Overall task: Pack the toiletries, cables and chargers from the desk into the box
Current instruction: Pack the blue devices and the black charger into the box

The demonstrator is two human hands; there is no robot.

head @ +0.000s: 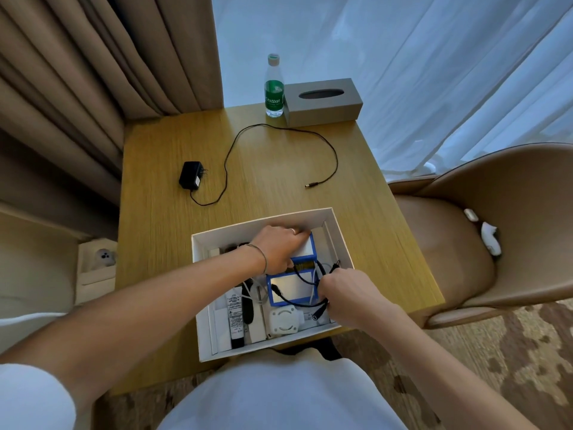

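Observation:
A white open box (pixel 263 221) sits at the near edge of the wooden desk (pixel 173 243). Inside lie two blue-framed battery packs (pixel 291 290), a white round charger (pixel 283 321), a white tube (pixel 236 318), a dark brush (pixel 249 308) and tangled black cables (pixel 305 304). My left hand (pixel 279 248) reaches into the far part of the box, fingers closed on the upper blue pack. Closed around black cable, my right hand (pixel 344 294) is at the box's right side. A black power adapter (pixel 190 179) with its long cable (pixel 279 128) lies on the desk beyond the box.
A green-labelled water bottle (pixel 274 88) and a grey tissue box (pixel 322 100) stand at the desk's far edge. A brown chair (pixel 483 237) with small white items on its seat is on the right. Curtains hang behind and to the left.

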